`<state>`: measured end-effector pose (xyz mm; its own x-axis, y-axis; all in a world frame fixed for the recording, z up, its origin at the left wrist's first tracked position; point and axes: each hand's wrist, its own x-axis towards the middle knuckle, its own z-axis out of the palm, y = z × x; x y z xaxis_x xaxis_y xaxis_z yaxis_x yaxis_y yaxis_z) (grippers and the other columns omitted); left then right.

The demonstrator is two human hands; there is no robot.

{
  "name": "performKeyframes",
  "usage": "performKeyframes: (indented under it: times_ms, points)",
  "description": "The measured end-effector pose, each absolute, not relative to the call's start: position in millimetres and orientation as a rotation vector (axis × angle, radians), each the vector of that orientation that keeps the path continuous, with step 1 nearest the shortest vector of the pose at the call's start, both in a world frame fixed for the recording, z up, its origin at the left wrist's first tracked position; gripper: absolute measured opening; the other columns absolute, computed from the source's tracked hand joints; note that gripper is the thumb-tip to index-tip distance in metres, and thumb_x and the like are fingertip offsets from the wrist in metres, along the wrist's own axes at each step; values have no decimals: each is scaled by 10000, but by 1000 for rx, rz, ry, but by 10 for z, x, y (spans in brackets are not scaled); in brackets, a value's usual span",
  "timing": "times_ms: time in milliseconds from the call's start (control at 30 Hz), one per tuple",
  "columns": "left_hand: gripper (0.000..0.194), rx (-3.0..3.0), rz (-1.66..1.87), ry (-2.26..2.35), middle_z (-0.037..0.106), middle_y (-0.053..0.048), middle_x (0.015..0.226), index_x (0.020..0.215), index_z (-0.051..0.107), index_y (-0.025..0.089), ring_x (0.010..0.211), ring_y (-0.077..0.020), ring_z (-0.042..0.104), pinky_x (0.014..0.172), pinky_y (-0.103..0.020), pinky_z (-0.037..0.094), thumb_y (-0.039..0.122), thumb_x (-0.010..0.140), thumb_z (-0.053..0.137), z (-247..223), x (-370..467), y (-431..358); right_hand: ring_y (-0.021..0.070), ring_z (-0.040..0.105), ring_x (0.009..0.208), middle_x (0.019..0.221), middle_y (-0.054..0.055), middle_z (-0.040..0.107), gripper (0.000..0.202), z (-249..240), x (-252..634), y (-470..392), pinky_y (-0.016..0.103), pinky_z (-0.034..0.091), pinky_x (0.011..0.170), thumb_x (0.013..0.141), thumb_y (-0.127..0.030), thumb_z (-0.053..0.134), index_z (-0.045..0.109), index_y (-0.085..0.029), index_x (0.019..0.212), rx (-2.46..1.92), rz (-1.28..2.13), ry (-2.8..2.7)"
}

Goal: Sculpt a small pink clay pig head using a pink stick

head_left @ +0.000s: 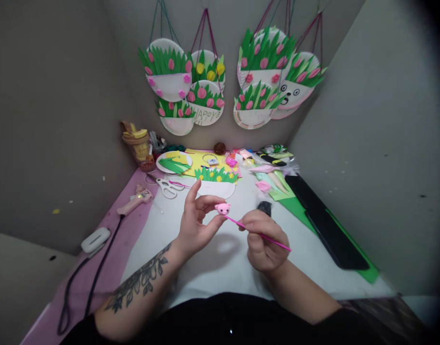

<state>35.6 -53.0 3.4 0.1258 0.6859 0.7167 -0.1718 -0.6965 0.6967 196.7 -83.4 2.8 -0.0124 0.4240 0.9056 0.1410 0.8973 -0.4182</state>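
Observation:
Between the thumb and a finger of my left hand (pixel 198 220) is a small pink clay animal head (pixel 223 209) with dark eyes and little ears. My right hand (pixel 266 239) pinches a thin bright pink modelling tool (pixel 277 243) like a pen. The tool's tip reaches the underside of the head, at or very near its surface. Both hands are raised over the white table covering (pixel 220 268). Just beyond them lies a half paper plate (pixel 216 188) with green paper grass and yellow flowers along its top.
White scissors (pixel 167 187) and a pink glue gun (pixel 135 201) with a black cord lie at left. A cup (pixel 139 148) stands behind them. A long black object (pixel 331 230) rests on green paper (pixel 371 274) at right. Decorated paper plates (pixel 169 88) hang on the wall.

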Motion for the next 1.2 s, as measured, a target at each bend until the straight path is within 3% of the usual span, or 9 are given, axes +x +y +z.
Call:
performKeyframes:
  times_ms: [933, 1200]
  points:
    - [867, 1719, 1634, 478, 660, -34, 1016, 1481, 178, 337, 981, -142, 647, 891, -316, 558, 112, 812, 680, 23, 359, -516, 197, 628, 711, 840, 69, 645, 230, 9, 1970, -835, 366, 531, 574, 850, -143, 512, 615, -201, 1047, -445, 230, -1581]
    - [858, 1508, 1569, 607, 652, -35, 1045, 1472, 185, 341, 991, -138, 647, 868, -294, 542, 166, 807, 699, 1, 281, -391, 167, 586, 618, 736, 17, 609, 122, 33, 1976, -696, 332, 496, 536, 873, -194, 526, 608, -222, 959, -540, 118, -1316]
